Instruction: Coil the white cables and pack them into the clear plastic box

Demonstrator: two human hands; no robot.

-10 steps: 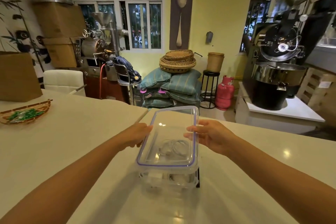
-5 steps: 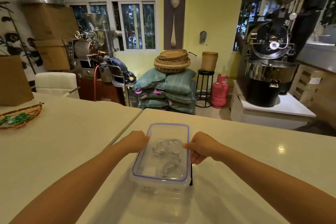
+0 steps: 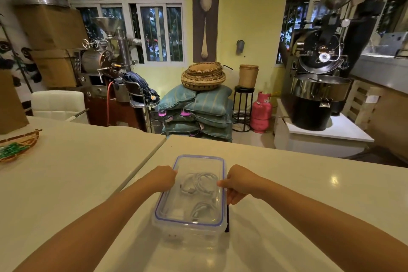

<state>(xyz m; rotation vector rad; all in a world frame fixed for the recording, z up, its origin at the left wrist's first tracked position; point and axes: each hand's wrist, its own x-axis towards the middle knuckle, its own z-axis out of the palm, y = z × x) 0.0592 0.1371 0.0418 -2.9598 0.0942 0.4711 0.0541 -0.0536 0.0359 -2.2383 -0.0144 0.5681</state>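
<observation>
A clear plastic box (image 3: 189,231) stands on the cream table in front of me, with a clear blue-rimmed lid (image 3: 199,161) lying flat on top. Through the lid I see coiled white cables (image 3: 199,184) inside, one coil further back and another nearer me. My left hand (image 3: 163,178) grips the lid's left edge with curled fingers. My right hand (image 3: 237,183) grips the right edge the same way. A thin black strip (image 3: 227,218) stands against the box's right side.
A woven tray with green bits (image 3: 15,149) sits at the table's left edge beside a brown cardboard box (image 3: 11,104). A seam (image 3: 141,170) divides two tabletops. Beyond the table's far edge stand sacks, baskets, a pink gas cylinder and roasting machines.
The lid was tilted up over the box a second ago; both hands have brought it down flat onto the box and now hold its side edges.
</observation>
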